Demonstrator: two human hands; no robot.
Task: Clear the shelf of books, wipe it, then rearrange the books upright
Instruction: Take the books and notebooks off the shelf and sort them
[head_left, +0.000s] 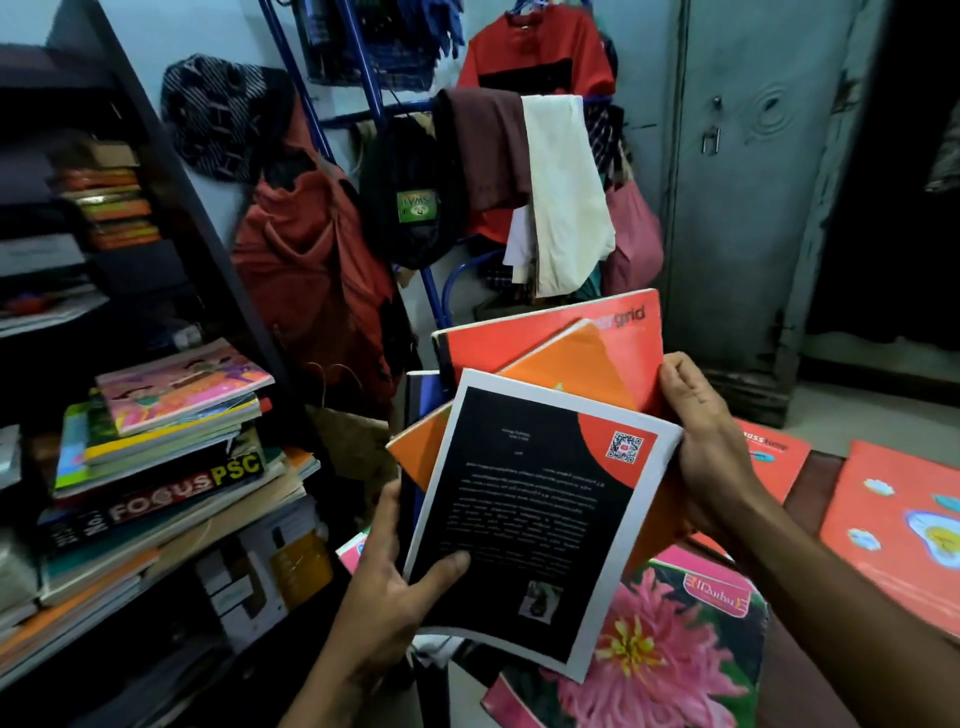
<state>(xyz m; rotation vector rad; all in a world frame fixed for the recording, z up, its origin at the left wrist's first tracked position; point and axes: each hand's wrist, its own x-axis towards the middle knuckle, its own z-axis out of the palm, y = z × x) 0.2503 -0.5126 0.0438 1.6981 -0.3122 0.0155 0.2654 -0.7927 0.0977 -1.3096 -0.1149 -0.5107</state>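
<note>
I hold a fanned bundle of books in mid-air, right of the dark shelf unit (171, 171). On top is a black book with a white border (535, 514). Behind it sit an orange book (561, 374) and a red notebook (550, 332). My left hand (400, 582) grips the bundle's lower left corner, thumb on the black cover. My right hand (701, 431) grips the right edge, fingers curled round the books. A flat pile with a pink cartoon book (182, 387) and a thick "FOCUS PSC" book (171, 493) lies on the shelf.
A pink flower-cover notebook (675, 649) lies below my hands. Red notebooks (893, 525) lie on a brown surface at the right. Clothes hang on a blue rack (519, 171) behind. A grey metal cupboard (753, 182) stands at the back right.
</note>
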